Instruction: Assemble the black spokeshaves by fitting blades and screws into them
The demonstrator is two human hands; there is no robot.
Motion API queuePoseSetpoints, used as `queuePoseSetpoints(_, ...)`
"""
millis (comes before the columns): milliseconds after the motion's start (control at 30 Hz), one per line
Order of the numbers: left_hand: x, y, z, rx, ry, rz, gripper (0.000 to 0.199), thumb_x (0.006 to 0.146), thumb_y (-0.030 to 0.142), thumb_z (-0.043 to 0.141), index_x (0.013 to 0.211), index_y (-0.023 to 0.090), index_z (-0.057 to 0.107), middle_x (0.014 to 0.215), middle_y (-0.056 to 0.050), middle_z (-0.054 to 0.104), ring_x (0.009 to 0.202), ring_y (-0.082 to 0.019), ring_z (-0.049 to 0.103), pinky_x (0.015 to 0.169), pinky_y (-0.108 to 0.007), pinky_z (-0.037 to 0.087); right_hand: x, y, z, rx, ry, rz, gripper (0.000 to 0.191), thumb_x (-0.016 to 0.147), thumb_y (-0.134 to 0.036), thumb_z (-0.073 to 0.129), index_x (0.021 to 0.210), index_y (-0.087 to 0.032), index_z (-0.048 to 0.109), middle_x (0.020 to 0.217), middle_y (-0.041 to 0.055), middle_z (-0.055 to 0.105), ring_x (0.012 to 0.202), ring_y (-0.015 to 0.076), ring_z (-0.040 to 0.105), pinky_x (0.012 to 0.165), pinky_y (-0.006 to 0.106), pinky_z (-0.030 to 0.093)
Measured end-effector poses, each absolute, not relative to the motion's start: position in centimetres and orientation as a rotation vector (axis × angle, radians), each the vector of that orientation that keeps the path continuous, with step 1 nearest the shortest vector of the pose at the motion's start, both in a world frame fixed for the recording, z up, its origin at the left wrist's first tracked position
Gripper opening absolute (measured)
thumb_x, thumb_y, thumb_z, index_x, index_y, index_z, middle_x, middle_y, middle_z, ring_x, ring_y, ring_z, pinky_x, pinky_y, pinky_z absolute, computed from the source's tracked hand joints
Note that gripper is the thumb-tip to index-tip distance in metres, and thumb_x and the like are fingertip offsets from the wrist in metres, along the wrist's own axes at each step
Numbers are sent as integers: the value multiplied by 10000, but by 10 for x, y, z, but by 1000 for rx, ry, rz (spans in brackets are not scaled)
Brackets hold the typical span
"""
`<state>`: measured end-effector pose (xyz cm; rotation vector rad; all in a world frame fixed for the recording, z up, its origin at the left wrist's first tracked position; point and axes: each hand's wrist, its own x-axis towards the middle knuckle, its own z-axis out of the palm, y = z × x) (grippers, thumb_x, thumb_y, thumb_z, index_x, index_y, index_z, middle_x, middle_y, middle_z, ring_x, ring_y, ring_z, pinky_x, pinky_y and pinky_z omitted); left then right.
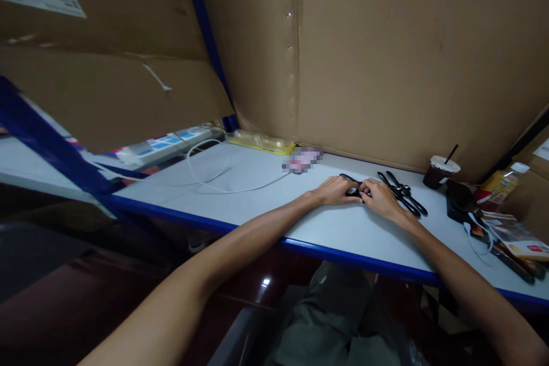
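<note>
My left hand (337, 190) is closed around one side of a black, slim-armed object (353, 191) on the tabletop. From the other side, my right hand (380, 197) grips the same object, with its fingertips close to those of the left. Most of the object is hidden by my fingers, so its exact kind does not show. Just right of my right hand lies a similar black piece with crossed arms (401, 191), apart from the one I hold.
The grey table (240, 206) has a blue front edge. Cardboard (386, 57) walls its back. A white cable (257, 189) runs to a blurred pink item (302, 160). At right stand a drink cup (441, 172), a bottle (508, 183), and a black case (461, 200).
</note>
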<state>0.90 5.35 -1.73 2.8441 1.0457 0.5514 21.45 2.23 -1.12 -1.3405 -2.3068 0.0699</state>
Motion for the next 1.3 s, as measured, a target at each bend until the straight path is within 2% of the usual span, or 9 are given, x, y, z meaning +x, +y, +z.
queuePoseSetpoints(367, 8, 57, -22, 2859, 982, 599, 509, 936, 662, 575, 1153, 224, 719, 1014, -86, 770, 867, -239, 715, 674, -259, 421, 213, 16, -5, -1335, -2429, -55, 112, 890, -132, 569, 949, -190, 644, 974, 66, 682, 818, 192, 601, 750, 290, 406)
queuePoseSetpoints(700, 8, 57, -21, 2880, 976, 606, 462, 941, 625, 590, 1094, 223, 760, 864, -62, 750, 745, -208, 681, 585, -257, 332, 215, 14, -2, -1325, -2536, -138, 169, 933, -113, 503, 1006, -174, 642, 1020, 91, 668, 837, 202, 602, 775, 306, 413)
queuePoseSetpoints(967, 8, 54, -17, 2860, 1004, 589, 465, 934, 621, 589, 1084, 217, 764, 841, -63, 742, 732, -203, 676, 594, -253, 341, 214, 13, -4, -1327, -2552, -174, 165, 957, -127, 502, 1050, -161, 635, 1042, 102, 665, 808, 203, 598, 739, 310, 388)
queuePoseSetpoints(1167, 8, 53, -18, 2873, 991, 572, 455, 909, 633, 620, 1039, 223, 766, 802, -56, 738, 725, -209, 677, 578, -257, 315, 214, 11, -1, -1248, -2529, -116, 252, 881, -40, 504, 984, -202, 667, 1036, 60, 675, 802, 193, 620, 731, 301, 392)
queuePoseSetpoints(1300, 8, 52, -17, 2862, 1003, 577, 419, 932, 597, 599, 1010, 222, 768, 788, -49, 736, 698, -201, 668, 573, -262, 308, 212, 8, -2, -1231, -2459, -74, 143, 925, -150, 558, 948, -221, 680, 1031, 47, 672, 832, 185, 623, 744, 296, 399)
